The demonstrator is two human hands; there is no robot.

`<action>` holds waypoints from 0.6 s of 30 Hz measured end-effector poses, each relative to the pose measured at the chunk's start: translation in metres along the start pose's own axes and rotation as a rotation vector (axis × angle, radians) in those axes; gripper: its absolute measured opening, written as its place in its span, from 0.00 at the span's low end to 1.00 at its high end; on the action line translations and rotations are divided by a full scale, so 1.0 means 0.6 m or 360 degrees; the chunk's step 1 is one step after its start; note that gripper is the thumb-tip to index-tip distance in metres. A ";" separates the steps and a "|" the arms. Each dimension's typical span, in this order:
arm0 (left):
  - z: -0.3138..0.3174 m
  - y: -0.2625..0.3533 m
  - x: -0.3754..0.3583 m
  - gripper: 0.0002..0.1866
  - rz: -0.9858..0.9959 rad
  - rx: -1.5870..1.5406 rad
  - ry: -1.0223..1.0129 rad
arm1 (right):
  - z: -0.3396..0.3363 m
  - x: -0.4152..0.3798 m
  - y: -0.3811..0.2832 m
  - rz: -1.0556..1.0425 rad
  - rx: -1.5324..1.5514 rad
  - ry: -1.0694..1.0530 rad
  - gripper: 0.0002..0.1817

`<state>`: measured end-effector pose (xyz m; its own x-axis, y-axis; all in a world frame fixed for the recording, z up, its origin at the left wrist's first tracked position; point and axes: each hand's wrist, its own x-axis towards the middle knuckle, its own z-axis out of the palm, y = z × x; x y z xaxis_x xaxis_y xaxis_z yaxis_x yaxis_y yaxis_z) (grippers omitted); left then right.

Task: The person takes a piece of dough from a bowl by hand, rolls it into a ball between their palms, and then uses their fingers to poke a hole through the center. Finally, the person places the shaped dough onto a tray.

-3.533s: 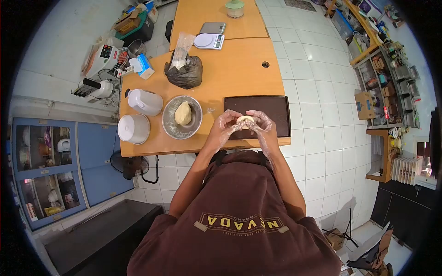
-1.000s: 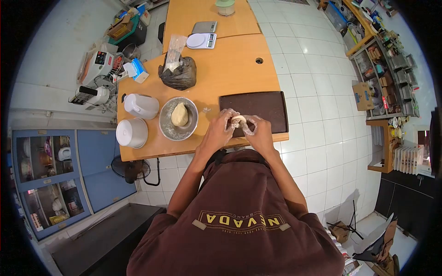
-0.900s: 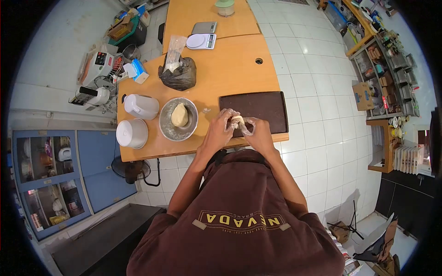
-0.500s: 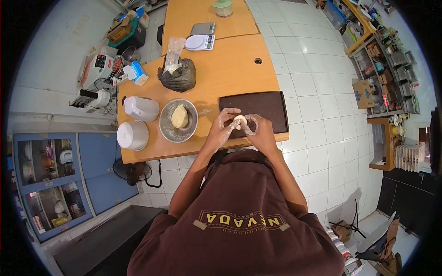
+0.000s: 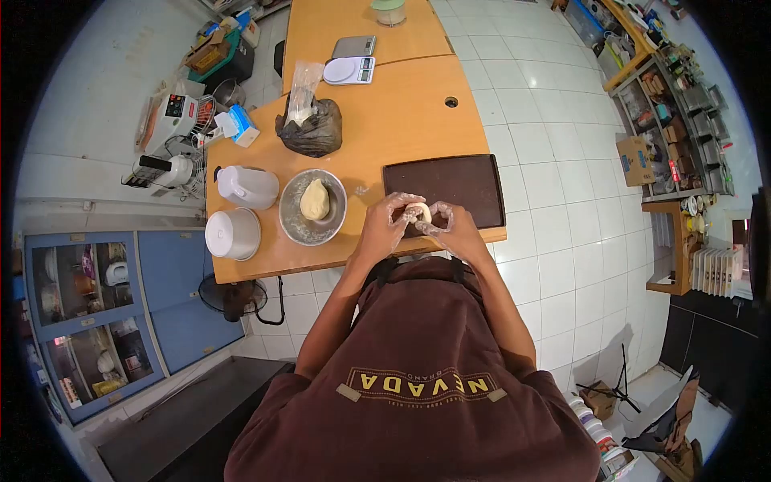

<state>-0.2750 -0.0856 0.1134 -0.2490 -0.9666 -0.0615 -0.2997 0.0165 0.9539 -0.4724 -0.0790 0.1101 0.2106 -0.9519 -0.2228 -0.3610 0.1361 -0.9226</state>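
A small piece of pale dough (image 5: 425, 210), bent into a curved, ring-like shape, is pinched between my two hands above the near edge of a dark baking tray (image 5: 450, 178). My left hand (image 5: 389, 223), dusted with flour, curls its fingers round the dough's left side. On the right side, my right hand (image 5: 454, 229) grips it with thumb and fingers. Parts of the dough are hidden behind the fingers. To the left, a larger lump of dough (image 5: 315, 201) sits in a metal bowl (image 5: 339, 222), apart from both hands.
Left of the bowl stand a white pitcher (image 5: 247, 187) and a white tub (image 5: 233, 234). Behind it lies a black plastic bag (image 5: 316, 132). Farther back on the wooden table (image 5: 401, 120) are a white kitchen scale (image 5: 349, 71) and a grey scale (image 5: 354, 46).
The dough between my fingers now shows a wider, more open curve. My fingers have shifted slightly round it, and both hands stay near the tray's front edge.
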 end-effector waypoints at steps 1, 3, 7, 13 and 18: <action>-0.005 0.007 0.003 0.14 0.0007 0.0077 -0.0068 | 0.001 -0.001 0.001 -0.0074 0.0003 0.0017 0.14; -0.015 0.008 0.005 0.13 0.0029 0.0127 -0.0144 | 0.004 -0.001 0.002 -0.0133 0.0049 0.0073 0.15; -0.014 -0.013 0.002 0.11 -0.0023 -0.0197 -0.0074 | 0.008 -0.007 -0.001 -0.0074 0.0187 0.0205 0.13; -0.008 -0.008 -0.004 0.10 -0.0029 -0.0249 -0.0097 | 0.004 -0.017 -0.021 -0.0105 -0.0174 0.0062 0.11; -0.017 0.007 -0.013 0.14 -0.0082 -0.0226 -0.0168 | 0.012 -0.020 -0.008 -0.0192 -0.0040 0.0216 0.11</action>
<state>-0.2650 -0.0806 0.1206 -0.3342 -0.9328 -0.1347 -0.1832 -0.0759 0.9801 -0.4666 -0.0666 0.1152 0.1296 -0.9894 -0.0651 -0.3635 0.0137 -0.9315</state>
